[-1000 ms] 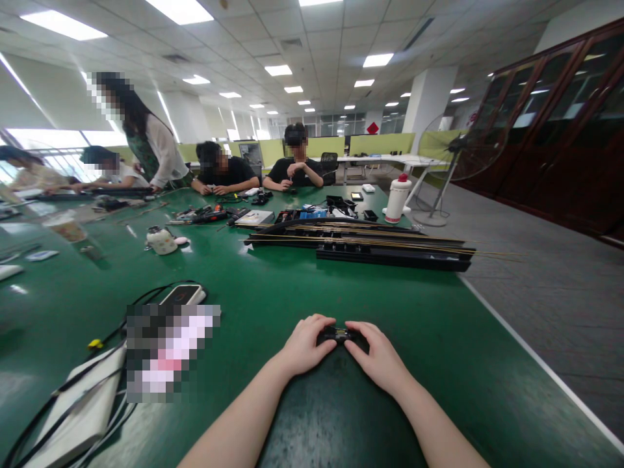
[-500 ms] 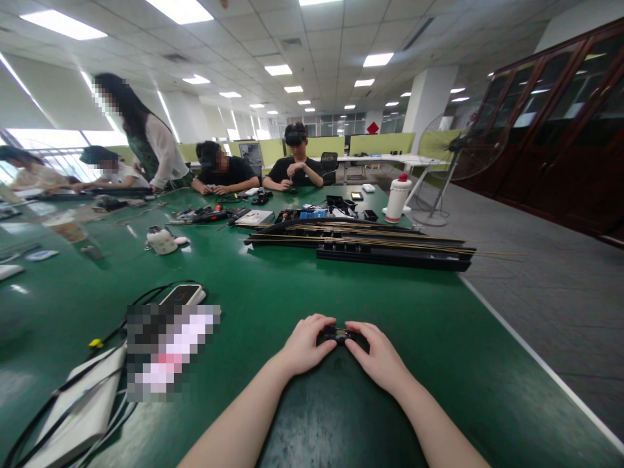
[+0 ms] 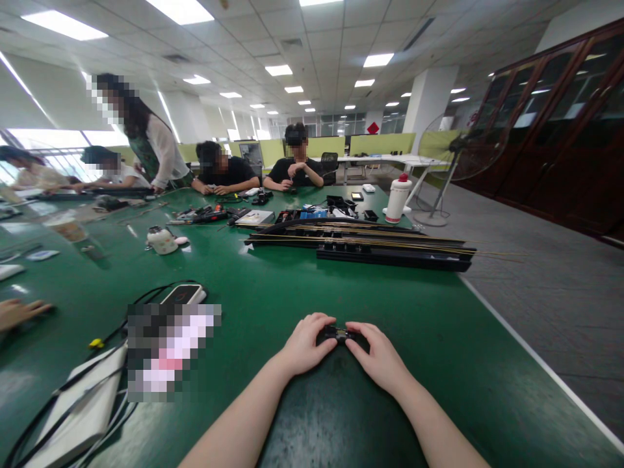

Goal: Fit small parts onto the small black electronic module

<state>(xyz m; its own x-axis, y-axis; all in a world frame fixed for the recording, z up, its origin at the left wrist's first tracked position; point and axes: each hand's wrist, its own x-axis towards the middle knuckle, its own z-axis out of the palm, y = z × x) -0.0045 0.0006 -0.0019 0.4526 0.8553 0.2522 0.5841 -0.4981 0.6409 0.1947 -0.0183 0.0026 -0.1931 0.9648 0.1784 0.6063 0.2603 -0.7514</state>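
Black part between left hand and right hand, small glossy oblong, hands half curled, thumbs and fingers gripping its opposite ends, smooth green tabletop below, long black rails beyond.

There are two wearer's hands and one fan

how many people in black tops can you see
2, both beyond the green table: a leaning person and, just right, another person. A person at left is mostly out of frame.
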